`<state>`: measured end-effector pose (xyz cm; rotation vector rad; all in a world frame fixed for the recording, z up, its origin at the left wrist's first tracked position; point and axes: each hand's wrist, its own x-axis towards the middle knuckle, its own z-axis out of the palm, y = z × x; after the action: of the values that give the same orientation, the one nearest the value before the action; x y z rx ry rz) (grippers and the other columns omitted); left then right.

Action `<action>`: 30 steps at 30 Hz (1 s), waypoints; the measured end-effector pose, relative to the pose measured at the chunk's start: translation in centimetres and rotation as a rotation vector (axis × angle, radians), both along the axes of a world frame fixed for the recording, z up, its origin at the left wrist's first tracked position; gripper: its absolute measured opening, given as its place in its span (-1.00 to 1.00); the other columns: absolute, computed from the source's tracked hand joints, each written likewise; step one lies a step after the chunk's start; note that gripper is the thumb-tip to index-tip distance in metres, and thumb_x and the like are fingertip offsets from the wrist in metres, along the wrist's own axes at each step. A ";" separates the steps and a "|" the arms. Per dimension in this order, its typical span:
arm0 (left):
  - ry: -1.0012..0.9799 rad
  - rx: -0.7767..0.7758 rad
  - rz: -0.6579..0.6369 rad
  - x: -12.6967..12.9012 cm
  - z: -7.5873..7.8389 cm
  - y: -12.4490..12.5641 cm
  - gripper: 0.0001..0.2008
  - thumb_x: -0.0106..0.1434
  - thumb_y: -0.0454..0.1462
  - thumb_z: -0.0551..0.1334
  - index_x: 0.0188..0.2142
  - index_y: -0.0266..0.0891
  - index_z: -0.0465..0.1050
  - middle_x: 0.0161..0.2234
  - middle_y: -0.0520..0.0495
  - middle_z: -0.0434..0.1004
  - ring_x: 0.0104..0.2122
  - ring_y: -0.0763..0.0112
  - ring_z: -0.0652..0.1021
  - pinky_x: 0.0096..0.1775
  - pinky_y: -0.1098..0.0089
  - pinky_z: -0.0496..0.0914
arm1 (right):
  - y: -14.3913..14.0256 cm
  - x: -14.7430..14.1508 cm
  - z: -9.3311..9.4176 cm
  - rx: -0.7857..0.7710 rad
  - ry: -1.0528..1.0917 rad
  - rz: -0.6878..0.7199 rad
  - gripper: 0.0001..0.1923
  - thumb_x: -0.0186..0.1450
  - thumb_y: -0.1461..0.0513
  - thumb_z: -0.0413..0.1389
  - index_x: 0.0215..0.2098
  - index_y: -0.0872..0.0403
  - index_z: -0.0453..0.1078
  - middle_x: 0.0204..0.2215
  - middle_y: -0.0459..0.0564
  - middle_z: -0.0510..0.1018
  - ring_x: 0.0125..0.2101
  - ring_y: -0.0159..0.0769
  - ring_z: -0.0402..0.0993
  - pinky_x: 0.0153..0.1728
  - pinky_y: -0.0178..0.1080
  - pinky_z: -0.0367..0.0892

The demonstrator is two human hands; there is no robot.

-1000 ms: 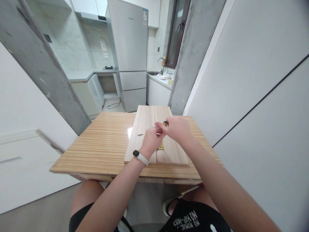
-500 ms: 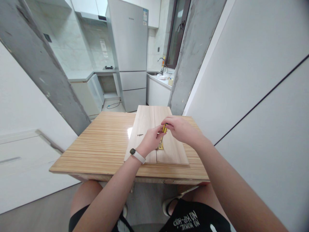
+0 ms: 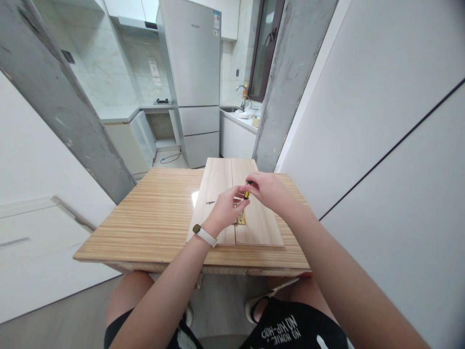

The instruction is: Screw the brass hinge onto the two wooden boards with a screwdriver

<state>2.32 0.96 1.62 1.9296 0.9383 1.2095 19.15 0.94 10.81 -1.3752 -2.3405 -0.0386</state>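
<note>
Two light wooden boards (image 3: 220, 186) lie side by side on the wooden table (image 3: 156, 218). A brass hinge (image 3: 241, 219) sits across their seam. My right hand (image 3: 267, 190) grips a yellow and black screwdriver (image 3: 247, 189), held nearly upright over the hinge. My left hand (image 3: 225, 208), with a watch on its wrist, pinches near the screwdriver's tip just above the hinge; what its fingers hold is hidden. A loose screw (image 3: 209, 202) lies on the left board.
A white wall panel (image 3: 363, 121) runs close along the table's right side. Behind the table stand a concrete pillar (image 3: 283, 82), a fridge (image 3: 192, 77) and a kitchen counter with a sink (image 3: 240, 118). My knees are under the table's near edge.
My right hand has turned on the screwdriver, showing more of its handle, then less. My left hand shifted slightly left and down. The view tilted a little.
</note>
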 end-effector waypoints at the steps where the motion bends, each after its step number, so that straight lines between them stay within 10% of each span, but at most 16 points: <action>1: 0.005 0.008 0.013 0.1 0.0 0.0 -0.74 0.33 -0.30 0.29 0.01 -0.20 0.49 -0.08 -0.13 0.63 -0.15 0.33 0.63 -0.16 0.34 0.58 | 0.1 0.1 -0.1 0.005 -0.014 -0.020 -0.76 0.43 0.13 0.18 -0.34 0.09 0.52 -0.38 0.03 0.61 -0.35 -0.23 0.48 -0.31 -0.23 0.21; 17: -0.057 0.016 0.115 1.6 -0.2 -0.1 -0.90 0.30 -0.29 0.33 -0.18 -0.22 0.50 -0.28 -0.05 0.65 -0.31 0.36 0.65 -0.26 0.38 0.55 | -0.2 -1.2 -1.7 0.182 -0.143 -0.366 -0.38 0.45 -0.18 -0.04 -0.49 0.07 0.48 -0.49 0.15 0.59 -0.43 -0.15 0.49 -0.45 -0.18 0.03; 25: 0.014 0.023 0.000 0.5 -0.5 0.5 -0.78 0.35 -0.36 0.23 -0.03 -0.17 0.51 -0.15 -0.04 0.65 -0.19 0.37 0.61 -0.15 0.37 0.49 | -0.9 0.3 0.1 -0.015 0.088 0.065 -0.71 0.40 0.20 0.17 0.08 0.03 0.46 0.03 0.09 0.57 -0.21 -0.22 0.54 -0.21 -0.22 0.33; 30: 0.024 -0.019 -0.041 0.1 -0.5 0.8 -0.75 0.34 -0.39 0.19 -0.02 -0.18 0.51 -0.12 -0.06 0.63 -0.14 0.35 0.58 -0.18 0.39 0.45 | -0.7 0.6 0.5 -0.109 0.077 0.194 -0.69 0.35 0.45 0.05 -0.11 0.03 0.54 -0.15 0.01 0.63 -0.17 -0.23 0.53 -0.14 -0.22 0.33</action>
<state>2.39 1.78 1.10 1.9430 0.9142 1.1528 19.80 0.22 11.33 -1.1698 -2.4302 0.1977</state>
